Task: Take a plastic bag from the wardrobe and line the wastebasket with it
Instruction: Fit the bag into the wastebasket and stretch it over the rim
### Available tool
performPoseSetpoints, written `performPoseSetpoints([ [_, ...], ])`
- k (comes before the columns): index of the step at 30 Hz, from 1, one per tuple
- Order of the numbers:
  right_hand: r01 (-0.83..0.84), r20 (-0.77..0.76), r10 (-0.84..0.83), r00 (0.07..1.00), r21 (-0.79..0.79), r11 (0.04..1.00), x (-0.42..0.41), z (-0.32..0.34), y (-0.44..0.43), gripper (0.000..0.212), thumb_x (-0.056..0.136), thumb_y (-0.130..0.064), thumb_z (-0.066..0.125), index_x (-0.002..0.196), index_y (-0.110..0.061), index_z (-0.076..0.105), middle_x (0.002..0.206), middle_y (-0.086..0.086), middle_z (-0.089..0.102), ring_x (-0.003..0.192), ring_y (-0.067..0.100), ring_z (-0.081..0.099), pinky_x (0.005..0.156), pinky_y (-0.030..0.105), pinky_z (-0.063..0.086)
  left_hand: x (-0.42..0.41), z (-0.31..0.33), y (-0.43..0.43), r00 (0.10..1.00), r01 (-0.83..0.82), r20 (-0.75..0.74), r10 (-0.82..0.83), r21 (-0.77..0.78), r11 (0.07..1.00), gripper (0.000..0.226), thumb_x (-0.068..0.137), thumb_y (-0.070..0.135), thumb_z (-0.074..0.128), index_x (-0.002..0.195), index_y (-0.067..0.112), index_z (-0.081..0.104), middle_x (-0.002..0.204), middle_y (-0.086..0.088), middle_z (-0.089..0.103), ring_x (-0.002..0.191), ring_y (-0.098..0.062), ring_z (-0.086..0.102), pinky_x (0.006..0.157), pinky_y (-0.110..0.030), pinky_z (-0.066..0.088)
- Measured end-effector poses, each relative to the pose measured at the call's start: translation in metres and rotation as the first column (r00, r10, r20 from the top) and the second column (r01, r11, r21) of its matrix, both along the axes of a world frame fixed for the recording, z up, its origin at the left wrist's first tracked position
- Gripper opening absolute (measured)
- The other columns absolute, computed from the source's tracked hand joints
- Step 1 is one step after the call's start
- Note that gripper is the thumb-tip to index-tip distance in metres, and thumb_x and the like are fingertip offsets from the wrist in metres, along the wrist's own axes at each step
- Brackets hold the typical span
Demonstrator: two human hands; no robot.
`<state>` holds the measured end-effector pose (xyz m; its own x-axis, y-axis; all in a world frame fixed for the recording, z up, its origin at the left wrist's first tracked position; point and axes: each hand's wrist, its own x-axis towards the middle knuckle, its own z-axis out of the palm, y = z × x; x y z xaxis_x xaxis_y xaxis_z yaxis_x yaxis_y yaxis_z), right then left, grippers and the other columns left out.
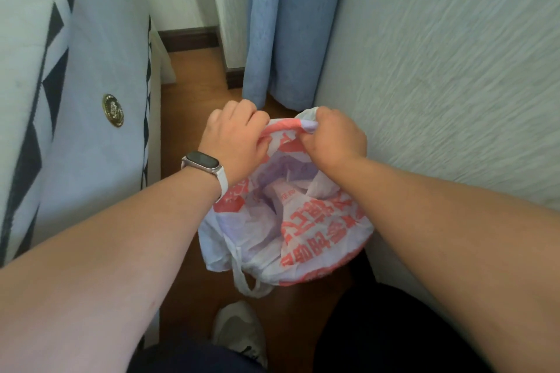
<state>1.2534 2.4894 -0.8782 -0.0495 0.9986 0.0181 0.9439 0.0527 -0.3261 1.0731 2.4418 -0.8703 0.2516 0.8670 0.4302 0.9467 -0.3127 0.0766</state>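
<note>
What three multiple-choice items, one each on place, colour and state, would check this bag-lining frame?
1. Where do both hands grip the plastic bag?
A. far rim
B. near rim
C. bottom

2. What colour is the bag's print?
A. green
B. red
C. black

3. How is the bag's loose handle loop?
A. held by a hand
B. hanging outside, near side
C. knotted

Answers:
1 A: the left hand and right hand pinch the far edge.
2 B: red characters on white film.
3 B: the loop droops free toward the shoe.
</note>
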Motion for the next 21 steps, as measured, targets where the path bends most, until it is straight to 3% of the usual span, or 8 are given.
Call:
performPoseSetpoints([
  [5, 0.049, -0.001, -0.049, 0.999, -0.003, 0.999, 0.004, 0.0, 0.0, 0.035, 0.089, -0.046, 0.058, 0.112, -0.021, 0.062, 0.109, 0.004, 0.065, 0.099, 0.03, 0.062, 0.078, 0.041, 0.053, 0.006, -0.005, -0.001, 0.991, 0.083, -0.101, -0.087, -0.037, 0.996, 0.023, 0.084, 0.016, 0.068, 0.105, 0.008, 0.062, 0.094, -0.013, 0.062, 0.079, -0.032, 0.055, 0.064, -0.037, 0.044],
  [11, 0.01, 0.006, -0.01, 1.0, 0.026, 1.0, 0.002, -0.001, -0.004, 0.035, 0.089, -0.047, 0.058, 0.109, -0.018, 0.061, 0.107, 0.004, 0.063, 0.098, 0.029, 0.06, 0.07, 0.036, 0.044, 0.005, -0.013, -0.004, 0.996, 0.0, 0.087, 0.023, -0.26, 0.966, 0.032, 0.091, 0.028, 0.058, 0.118, 0.013, 0.054, 0.107, -0.009, 0.06, 0.093, -0.03, 0.055, 0.076, -0.043, 0.049],
  [14, -0.025, 0.017, 0.024, 1.0, 0.042, 0.999, -0.002, -0.001, -0.006, 0.036, 0.089, -0.049, 0.058, 0.107, -0.018, 0.061, 0.107, 0.004, 0.063, 0.099, 0.03, 0.059, 0.069, 0.035, 0.042, 0.007, -0.015, -0.004, 0.978, -0.027, 0.184, 0.094, -0.336, 0.941, 0.02, 0.095, 0.024, 0.054, 0.112, 0.014, 0.053, 0.104, -0.008, 0.059, 0.09, -0.028, 0.054, 0.072, -0.043, 0.048],
  [18, -0.031, 0.042, 0.029, 0.999, 0.059, 0.998, -0.004, -0.001, -0.006, 0.037, 0.09, -0.049, 0.058, 0.109, -0.018, 0.061, 0.107, 0.005, 0.063, 0.099, 0.029, 0.059, 0.068, 0.034, 0.04, 0.009, -0.016, 0.001, 0.953, -0.103, 0.234, 0.191, -0.344, 0.933, 0.007, 0.097, 0.022, 0.052, 0.099, 0.015, 0.055, 0.094, -0.003, 0.052, 0.079, -0.02, 0.048, 0.063, -0.033, 0.04],
  [21, -0.029, 0.04, 0.026, 0.999, 0.063, 0.998, -0.004, -0.003, -0.006, 0.037, 0.089, -0.049, 0.059, 0.11, -0.019, 0.061, 0.108, 0.004, 0.062, 0.1, 0.028, 0.058, 0.069, 0.035, 0.042, 0.007, -0.017, 0.004, 0.93, -0.113, 0.277, 0.241, -0.409, 0.906, 0.013, 0.097, 0.029, 0.053, 0.089, 0.02, 0.047, 0.086, 0.0, 0.052, 0.07, -0.022, 0.052, 0.058, -0.034, 0.043],
])
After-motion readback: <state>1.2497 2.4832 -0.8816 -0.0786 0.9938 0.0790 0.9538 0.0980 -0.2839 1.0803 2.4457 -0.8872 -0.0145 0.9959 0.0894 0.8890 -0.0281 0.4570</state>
